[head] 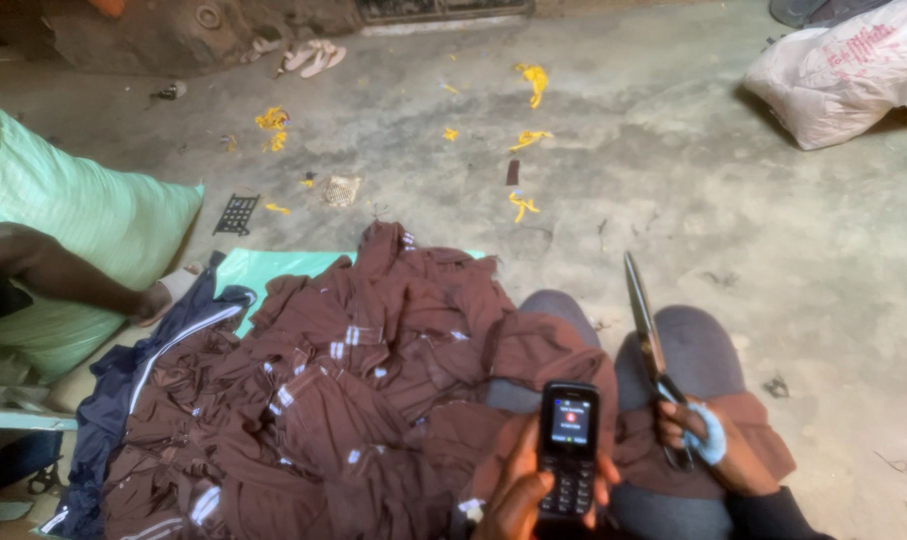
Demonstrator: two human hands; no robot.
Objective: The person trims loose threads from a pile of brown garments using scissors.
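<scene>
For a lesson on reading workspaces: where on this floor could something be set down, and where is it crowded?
Bare concrete floor lies right of the scissors, below the white sack. A second patch sits between the yellow scraps and the brown clothes pile. Crowded: the pile, the lap, and the left side by the green sack.

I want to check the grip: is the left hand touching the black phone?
Touching. The head view shows the left hand wrapped around the lower part of the black phone, thumb over its keypad. The right hand holds scissors.
</scene>
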